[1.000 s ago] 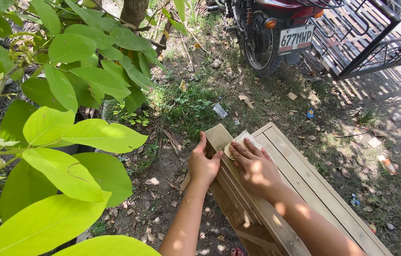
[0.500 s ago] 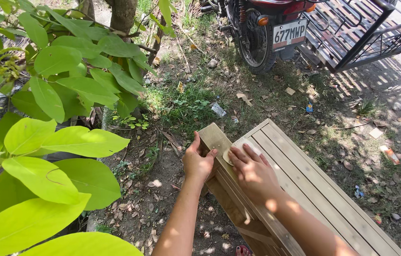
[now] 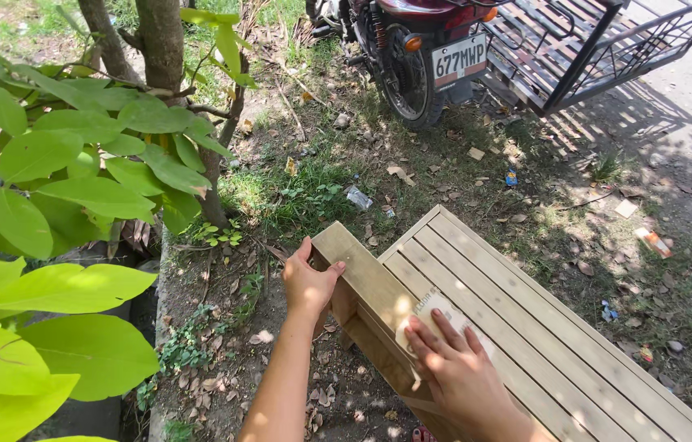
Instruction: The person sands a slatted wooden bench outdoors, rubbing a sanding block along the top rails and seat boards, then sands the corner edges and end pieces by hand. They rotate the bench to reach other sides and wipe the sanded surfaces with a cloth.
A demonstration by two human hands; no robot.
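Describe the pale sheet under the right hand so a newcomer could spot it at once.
Start at the slatted wooden bench running from centre to the lower right. On its near long edge the right hand presses flat on a small pale sheet, apparently sandpaper. It is the only light, thin piece on the tan slats; the left hand holds the bench end.

The slatted worktop (image 3: 526, 327) is set on the ground at lower right, running from the centre toward the lower right corner; the left hand (image 3: 311, 284) is placed at its near left end, on the side board; the right hand (image 3: 465, 378) is laid flat on the top edge, behind and right of the left, over a sanding pad (image 3: 430, 308); a leafy plant (image 3: 76, 188) is found to the left; a tree trunk (image 3: 162, 49) is seen beyond it; a motorcycle (image 3: 420, 49) is parked beyond the worktop, with a metal sidecar frame (image 3: 599, 41) at its right.
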